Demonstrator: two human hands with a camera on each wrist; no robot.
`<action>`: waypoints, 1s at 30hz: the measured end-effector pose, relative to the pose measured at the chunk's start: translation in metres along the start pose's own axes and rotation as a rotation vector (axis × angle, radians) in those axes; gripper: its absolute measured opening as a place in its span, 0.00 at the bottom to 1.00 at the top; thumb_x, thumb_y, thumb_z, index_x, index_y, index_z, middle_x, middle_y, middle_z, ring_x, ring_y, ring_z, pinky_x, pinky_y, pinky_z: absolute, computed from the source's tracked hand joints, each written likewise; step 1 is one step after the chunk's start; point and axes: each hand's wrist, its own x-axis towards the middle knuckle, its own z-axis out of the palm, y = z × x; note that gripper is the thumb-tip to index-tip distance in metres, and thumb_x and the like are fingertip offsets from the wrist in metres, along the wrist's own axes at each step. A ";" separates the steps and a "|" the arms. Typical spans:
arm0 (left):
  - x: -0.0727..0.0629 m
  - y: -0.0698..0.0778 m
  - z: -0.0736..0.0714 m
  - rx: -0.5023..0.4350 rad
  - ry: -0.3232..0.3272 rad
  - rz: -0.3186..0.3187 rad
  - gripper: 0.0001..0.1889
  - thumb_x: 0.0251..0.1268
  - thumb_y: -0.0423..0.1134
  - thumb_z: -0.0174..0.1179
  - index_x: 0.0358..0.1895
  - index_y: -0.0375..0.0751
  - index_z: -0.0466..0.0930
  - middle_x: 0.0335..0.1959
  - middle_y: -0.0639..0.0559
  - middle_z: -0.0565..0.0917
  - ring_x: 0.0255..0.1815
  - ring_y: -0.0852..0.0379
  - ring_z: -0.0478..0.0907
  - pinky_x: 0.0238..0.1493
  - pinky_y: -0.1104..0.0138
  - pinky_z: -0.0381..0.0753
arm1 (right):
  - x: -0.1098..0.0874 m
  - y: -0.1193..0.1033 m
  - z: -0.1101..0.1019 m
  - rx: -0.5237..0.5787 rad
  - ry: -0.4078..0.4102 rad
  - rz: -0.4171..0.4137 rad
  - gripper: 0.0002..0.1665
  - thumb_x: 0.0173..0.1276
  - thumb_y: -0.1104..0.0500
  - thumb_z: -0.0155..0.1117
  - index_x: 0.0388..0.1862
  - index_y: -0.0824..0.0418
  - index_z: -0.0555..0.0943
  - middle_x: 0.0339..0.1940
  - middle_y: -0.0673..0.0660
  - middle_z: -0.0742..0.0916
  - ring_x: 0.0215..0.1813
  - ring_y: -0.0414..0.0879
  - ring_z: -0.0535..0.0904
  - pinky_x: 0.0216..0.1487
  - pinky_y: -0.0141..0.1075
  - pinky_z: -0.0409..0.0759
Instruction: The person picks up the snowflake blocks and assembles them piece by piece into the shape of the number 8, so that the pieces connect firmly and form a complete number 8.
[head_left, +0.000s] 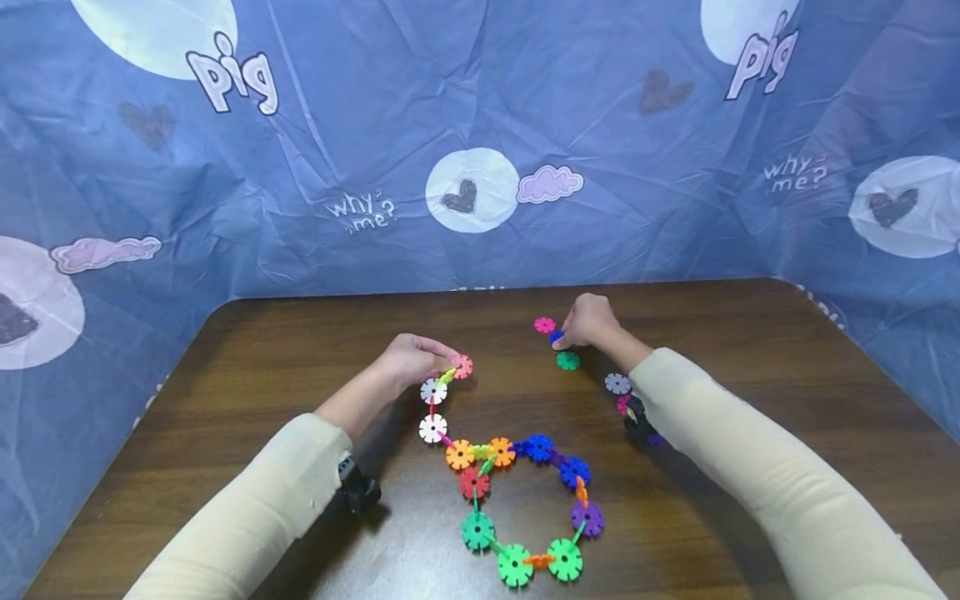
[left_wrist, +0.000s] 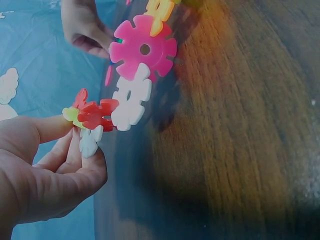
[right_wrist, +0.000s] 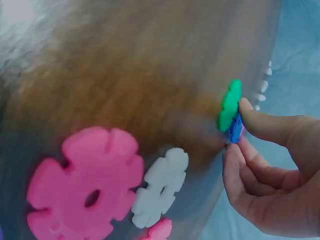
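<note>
My left hand pinches the upper end of a chain of slotted plastic snowflake discs, beside a coral-red disc and a yellow-green disc. From there the chain runs through white discs to a closed loop of orange, blue, purple, green and red discs, with a purple disc at its right. Further back, my right hand pinches a blue disc between thumb and fingers. Close to those fingers are a green disc and a pink disc.
Near my right forearm lie a pale grey disc, a pink disc and a purple disc, partly covered by the wrist camera. A blue printed cloth hangs behind the brown wooden table.
</note>
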 end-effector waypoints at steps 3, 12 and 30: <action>0.000 0.002 0.001 0.001 0.003 0.001 0.12 0.64 0.34 0.61 0.48 0.33 0.83 0.47 0.47 0.85 0.41 0.60 0.78 0.57 0.62 0.78 | 0.004 0.003 -0.005 0.108 -0.060 0.068 0.17 0.50 0.50 0.78 0.32 0.60 0.88 0.21 0.50 0.89 0.27 0.36 0.82 0.50 0.34 0.80; 0.000 0.002 0.001 0.002 -0.001 -0.005 0.13 0.64 0.35 0.61 0.49 0.34 0.83 0.53 0.43 0.84 0.45 0.59 0.79 0.62 0.59 0.77 | -0.001 -0.007 -0.002 0.820 -0.237 0.231 0.23 0.59 0.69 0.68 0.53 0.78 0.77 0.41 0.70 0.88 0.19 0.35 0.81 0.31 0.27 0.84; 0.002 0.002 0.000 0.009 -0.004 -0.019 0.13 0.65 0.35 0.61 0.50 0.34 0.83 0.51 0.43 0.85 0.47 0.56 0.80 0.63 0.57 0.76 | -0.040 -0.064 0.020 0.697 -0.102 -0.247 0.05 0.53 0.68 0.74 0.27 0.68 0.85 0.28 0.63 0.90 0.25 0.46 0.87 0.35 0.43 0.86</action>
